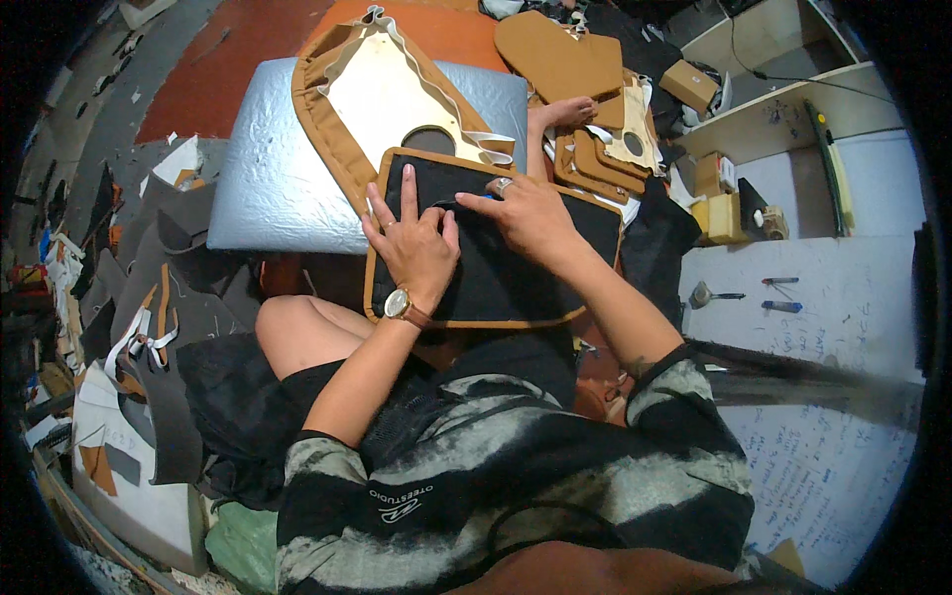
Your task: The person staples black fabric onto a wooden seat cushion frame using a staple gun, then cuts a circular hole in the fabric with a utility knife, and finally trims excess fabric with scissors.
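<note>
A flat black panel with tan edging lies across my lap, tilted against a silver-wrapped block. My left hand, with a watch at its wrist, rests on the panel's left part. Its outer fingers are spread, while the index finger bends near the thumb. Just right of it, my right hand is closed over the panel with its index finger reaching left. A small tool with a blue part shows under those fingers; its kind is mostly hidden. Beyond the panel lies a tan padded cover with a pale board inside.
The silver-wrapped block carries the tan cover. Several tan padded pieces are piled at the far right, near a bare foot. A white surface with pens and a yellow block stands right. Dark fabric scraps lie left.
</note>
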Available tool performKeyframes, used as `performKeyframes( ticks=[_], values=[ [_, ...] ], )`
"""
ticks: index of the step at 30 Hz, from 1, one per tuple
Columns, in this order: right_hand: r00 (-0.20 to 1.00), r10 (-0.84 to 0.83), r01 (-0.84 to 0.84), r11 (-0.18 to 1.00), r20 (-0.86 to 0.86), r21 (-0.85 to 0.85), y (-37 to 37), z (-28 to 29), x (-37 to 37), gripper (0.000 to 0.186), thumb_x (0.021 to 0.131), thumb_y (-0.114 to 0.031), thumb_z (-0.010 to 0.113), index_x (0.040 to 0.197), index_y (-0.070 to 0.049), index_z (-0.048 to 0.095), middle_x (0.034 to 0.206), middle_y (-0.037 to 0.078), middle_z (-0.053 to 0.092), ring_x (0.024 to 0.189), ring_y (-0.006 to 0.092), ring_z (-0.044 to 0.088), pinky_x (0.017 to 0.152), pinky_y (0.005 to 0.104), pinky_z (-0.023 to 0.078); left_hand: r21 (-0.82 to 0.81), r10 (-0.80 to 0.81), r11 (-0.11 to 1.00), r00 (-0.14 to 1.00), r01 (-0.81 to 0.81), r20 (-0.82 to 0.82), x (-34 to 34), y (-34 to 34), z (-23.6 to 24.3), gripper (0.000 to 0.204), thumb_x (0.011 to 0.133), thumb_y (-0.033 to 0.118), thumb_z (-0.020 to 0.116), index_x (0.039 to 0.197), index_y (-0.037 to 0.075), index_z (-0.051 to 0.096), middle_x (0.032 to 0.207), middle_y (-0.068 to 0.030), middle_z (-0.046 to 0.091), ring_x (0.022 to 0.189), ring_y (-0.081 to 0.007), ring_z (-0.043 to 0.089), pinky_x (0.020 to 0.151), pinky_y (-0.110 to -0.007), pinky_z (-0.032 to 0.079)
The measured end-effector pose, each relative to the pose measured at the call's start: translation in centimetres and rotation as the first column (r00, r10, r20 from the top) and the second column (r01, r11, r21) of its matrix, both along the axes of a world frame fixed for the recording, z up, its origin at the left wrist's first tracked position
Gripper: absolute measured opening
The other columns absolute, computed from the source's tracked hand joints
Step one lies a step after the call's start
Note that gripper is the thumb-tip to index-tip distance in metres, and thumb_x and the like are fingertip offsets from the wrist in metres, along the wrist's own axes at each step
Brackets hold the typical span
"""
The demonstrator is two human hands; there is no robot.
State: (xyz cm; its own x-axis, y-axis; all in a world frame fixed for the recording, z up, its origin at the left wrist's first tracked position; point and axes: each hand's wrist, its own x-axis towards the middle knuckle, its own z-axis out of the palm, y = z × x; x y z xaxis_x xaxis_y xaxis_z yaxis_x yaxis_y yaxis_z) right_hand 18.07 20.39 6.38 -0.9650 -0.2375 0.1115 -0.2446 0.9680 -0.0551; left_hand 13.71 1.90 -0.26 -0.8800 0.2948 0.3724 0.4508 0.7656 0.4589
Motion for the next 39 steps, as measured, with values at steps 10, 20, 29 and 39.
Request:
performKeyframes(
  ticks=[10,20,29,39],
  values=[
    [0.993,-0.043,0.029,0.992,0.109,0.124,0.6,0.8,-0.1,0.053,0.096,-0.012,0.058,0.144,-0.033,0.062,0.103,0.014,0.073,0.101,0.0324,0.071,0.079,0.0449,0.058,0.039,-0.015,0.999,0.999,0.017,-0.038,-0.7,0.2,-0.3,0.014,0.084,0.029,0.079,0.088,0.016,0.082,0.167,-0.0061,0.042,0.152,-0.0508,0.028,0.115,-0.071,0.025],
    [0.945,-0.170,0.135,0.981,0.281,0.138,0.4,1.2,1.6,0.057,0.096,-0.014,0.061,0.151,-0.030,0.055,0.087,0.018,0.072,0.075,0.0363,0.073,0.066,0.0481,0.059,0.050,-0.014,0.999,0.999,0.016,-0.032,-0.7,0.2,-0.5,0.014,0.084,0.029,0.077,0.086,0.015,0.081,0.165,-0.0068,0.044,0.153,-0.0512,0.027,0.116,-0.071,0.023],
    [0.859,-0.255,0.289,0.957,0.444,-0.008,-1.9,2.1,3.3,0.060,0.090,-0.018,0.069,0.148,-0.012,0.056,0.095,0.023,0.074,0.089,0.0413,0.075,0.078,0.0502,0.061,0.055,-0.026,0.998,0.999,0.028,-0.027,-0.9,0.0,-0.8,0.015,0.084,0.026,0.075,0.085,0.012,0.080,0.165,-0.0073,0.045,0.153,-0.0518,0.027,0.117,-0.070,0.020],
    [0.005,-0.807,0.655,-0.444,0.591,-0.612,7.5,-11.3,20.8,0.043,0.102,-0.025,0.059,0.138,0.000,0.058,0.113,0.015,0.069,0.077,0.0270,0.070,0.063,0.0420,0.057,-0.007,-0.190,0.982,0.976,0.190,-0.108,-6.6,0.5,3.0,0.028,0.095,0.024,0.070,0.120,0.011,0.073,0.148,-0.0155,0.057,0.141,-0.0479,0.044,0.113,-0.058,0.037]
  ],
)
